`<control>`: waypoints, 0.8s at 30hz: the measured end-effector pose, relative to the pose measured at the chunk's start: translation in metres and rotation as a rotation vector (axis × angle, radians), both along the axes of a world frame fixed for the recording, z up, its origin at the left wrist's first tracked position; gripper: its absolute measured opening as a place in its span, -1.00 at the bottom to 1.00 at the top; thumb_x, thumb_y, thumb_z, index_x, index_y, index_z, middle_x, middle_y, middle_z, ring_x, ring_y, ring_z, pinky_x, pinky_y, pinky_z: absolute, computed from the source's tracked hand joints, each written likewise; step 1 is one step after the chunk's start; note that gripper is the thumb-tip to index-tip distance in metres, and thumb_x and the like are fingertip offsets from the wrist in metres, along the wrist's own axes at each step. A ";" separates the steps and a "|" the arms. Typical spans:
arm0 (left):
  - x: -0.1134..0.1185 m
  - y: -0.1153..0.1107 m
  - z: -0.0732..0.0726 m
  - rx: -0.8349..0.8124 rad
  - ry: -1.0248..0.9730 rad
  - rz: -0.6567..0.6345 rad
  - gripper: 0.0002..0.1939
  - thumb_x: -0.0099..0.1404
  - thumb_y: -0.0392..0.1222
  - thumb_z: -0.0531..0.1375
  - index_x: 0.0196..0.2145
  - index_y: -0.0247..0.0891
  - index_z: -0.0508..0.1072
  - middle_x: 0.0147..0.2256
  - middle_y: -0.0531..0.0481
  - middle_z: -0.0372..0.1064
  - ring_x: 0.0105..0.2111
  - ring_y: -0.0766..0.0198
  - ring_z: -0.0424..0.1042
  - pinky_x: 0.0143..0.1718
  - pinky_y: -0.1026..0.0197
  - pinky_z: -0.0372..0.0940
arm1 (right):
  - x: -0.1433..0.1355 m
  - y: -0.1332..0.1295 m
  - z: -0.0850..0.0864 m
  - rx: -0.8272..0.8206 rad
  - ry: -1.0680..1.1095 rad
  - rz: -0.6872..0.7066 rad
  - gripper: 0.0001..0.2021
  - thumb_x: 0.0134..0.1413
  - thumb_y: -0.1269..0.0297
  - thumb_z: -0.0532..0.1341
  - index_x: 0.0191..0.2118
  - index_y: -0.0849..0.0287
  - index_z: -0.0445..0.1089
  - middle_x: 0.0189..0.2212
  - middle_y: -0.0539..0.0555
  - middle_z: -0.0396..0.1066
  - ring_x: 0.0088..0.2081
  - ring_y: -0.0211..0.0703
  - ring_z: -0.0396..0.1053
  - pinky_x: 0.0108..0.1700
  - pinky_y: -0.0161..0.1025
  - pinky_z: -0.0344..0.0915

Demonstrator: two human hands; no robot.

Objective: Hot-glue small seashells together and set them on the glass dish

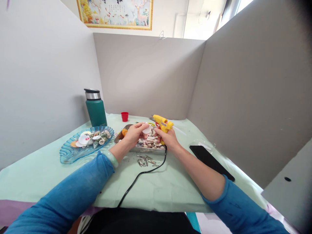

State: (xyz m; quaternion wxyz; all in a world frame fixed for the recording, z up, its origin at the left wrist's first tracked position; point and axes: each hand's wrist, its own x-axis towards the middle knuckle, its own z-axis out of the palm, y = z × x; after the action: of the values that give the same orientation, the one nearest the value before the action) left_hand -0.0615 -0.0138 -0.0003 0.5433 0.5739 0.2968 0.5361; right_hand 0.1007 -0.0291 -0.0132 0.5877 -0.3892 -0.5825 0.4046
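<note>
The left hand (133,134) holds a small white shell (147,130) pinched between thumb and fingertips; the shell is flat, rounded and pale, and projects from the grip toward the right hand. The right hand (168,138) is closed around the handle of a yellow plastic hot glue gun (162,123), whose nozzle end points left toward the shell, close beside it. A translucent glue stick (179,130) projects from the rear of the gun, away from the grip. A black cord (136,180) runs from below the right grip across the tabletop (158,188) toward the person.

Directly beneath both grips lies a shallow rectangular metal tray (146,149) holding mixed shells. Just nearer than the tray lies a cluster of small metal clips (146,161). Left of the left grip stands a blue ribbed glass dish (70,152) with further shells; behind it, a green insulated flask (95,109) with a steel top. A black phone (211,162) lies flat to the right of the right grip.
</note>
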 end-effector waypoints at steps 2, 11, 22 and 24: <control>0.000 0.001 -0.001 -0.005 0.000 0.005 -0.67 0.00 -0.03 0.35 -0.42 -0.32 0.41 -0.51 0.11 0.31 -0.71 0.47 0.25 -0.67 0.34 0.14 | 0.000 0.000 0.000 0.004 -0.001 0.003 -0.77 -0.12 0.13 0.29 -0.42 0.18 0.33 -0.58 -0.03 0.40 -0.71 -0.37 0.23 -0.61 -0.34 0.16; -0.001 0.009 -0.006 -0.024 -0.044 -0.013 -0.64 0.01 -0.01 0.36 -0.39 -0.33 0.38 -0.50 0.08 0.33 -0.67 0.45 0.30 -0.64 0.35 0.17 | 0.000 0.002 -0.001 0.005 -0.011 -0.004 -0.76 -0.12 0.12 0.29 -0.42 0.19 0.34 -0.56 -0.03 0.40 -0.70 -0.37 0.23 -0.62 -0.35 0.16; -0.002 0.006 -0.005 -0.055 -0.039 -0.044 -0.77 -0.01 -0.27 0.34 -0.38 -0.36 0.43 -0.52 0.01 0.38 -0.56 0.36 0.39 -0.55 0.33 0.28 | 0.000 0.000 0.000 -0.008 0.018 -0.002 -0.77 -0.14 0.13 0.29 -0.43 0.19 0.33 -0.55 -0.03 0.40 -0.70 -0.38 0.22 -0.63 -0.35 0.15; -0.001 0.005 -0.004 -0.070 -0.039 -0.049 -0.80 0.00 -0.29 0.32 -0.38 -0.37 0.43 -0.54 0.00 0.38 -0.56 0.35 0.40 -0.53 0.32 0.30 | 0.000 0.001 -0.001 -0.011 0.022 -0.005 -0.77 -0.13 0.14 0.29 -0.43 0.18 0.33 -0.55 -0.03 0.40 -0.70 -0.38 0.22 -0.63 -0.35 0.15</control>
State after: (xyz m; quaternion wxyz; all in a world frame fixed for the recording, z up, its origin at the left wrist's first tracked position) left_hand -0.0627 -0.0088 -0.0042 0.5815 0.5511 0.2908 0.5230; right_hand 0.1005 -0.0280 -0.0138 0.5932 -0.3892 -0.5728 0.4106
